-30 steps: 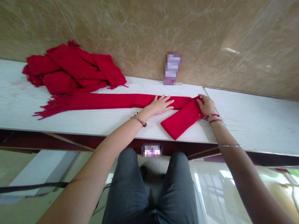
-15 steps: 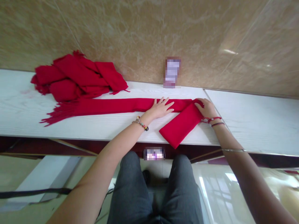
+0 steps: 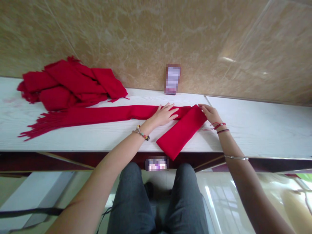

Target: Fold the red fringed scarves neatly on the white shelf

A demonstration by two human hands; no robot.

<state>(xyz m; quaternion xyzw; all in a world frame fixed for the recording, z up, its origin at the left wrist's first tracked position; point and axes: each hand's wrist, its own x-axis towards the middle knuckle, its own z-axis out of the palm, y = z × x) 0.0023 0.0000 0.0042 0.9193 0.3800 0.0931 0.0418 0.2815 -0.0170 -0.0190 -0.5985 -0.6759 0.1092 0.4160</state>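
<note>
A long red scarf (image 3: 102, 114) lies stretched along the white table (image 3: 255, 126), its fringe at the left end. Its right end is folded back into a slanted flap (image 3: 181, 132) that reaches the table's front edge. My left hand (image 3: 163, 114) lies flat and open on the scarf just left of the fold. My right hand (image 3: 211, 113) rests at the fold's corner, fingers extended on the cloth edge.
A heap of more red scarves (image 3: 68, 83) sits at the back left against the marble wall. A small blurred box (image 3: 172, 79) stands against the wall behind my hands. My legs in grey trousers are below the table edge.
The folded flap now lies lower, its tip reaching the table's front edge. My right hand has opened at the fold's corner. The view shifted slightly.
</note>
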